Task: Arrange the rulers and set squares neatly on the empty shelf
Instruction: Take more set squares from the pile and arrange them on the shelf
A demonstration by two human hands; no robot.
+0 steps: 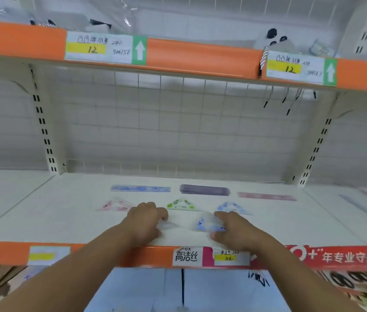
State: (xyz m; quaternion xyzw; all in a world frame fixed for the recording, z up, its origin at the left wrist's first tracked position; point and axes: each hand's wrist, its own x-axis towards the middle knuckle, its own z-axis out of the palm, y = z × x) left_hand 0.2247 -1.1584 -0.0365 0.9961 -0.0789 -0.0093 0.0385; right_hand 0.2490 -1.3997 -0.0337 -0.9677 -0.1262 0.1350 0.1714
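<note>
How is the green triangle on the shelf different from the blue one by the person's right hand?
Colour: the green set square has green markings, the front blue set square blue ones. Place: the green one lies further back, the blue one near the front edge. State: the green one lies untouched; the right hand holds the blue one. Both are see-through triangles.

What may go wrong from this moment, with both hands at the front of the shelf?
1. The right hand holds the front blue set square close to the front edge of the shelf; released there, it might slide off.
2. Pushed back, it could bump the rear blue set square and spoil the row.
3. The left hand is close to the pink set square and may nudge it.
</note>
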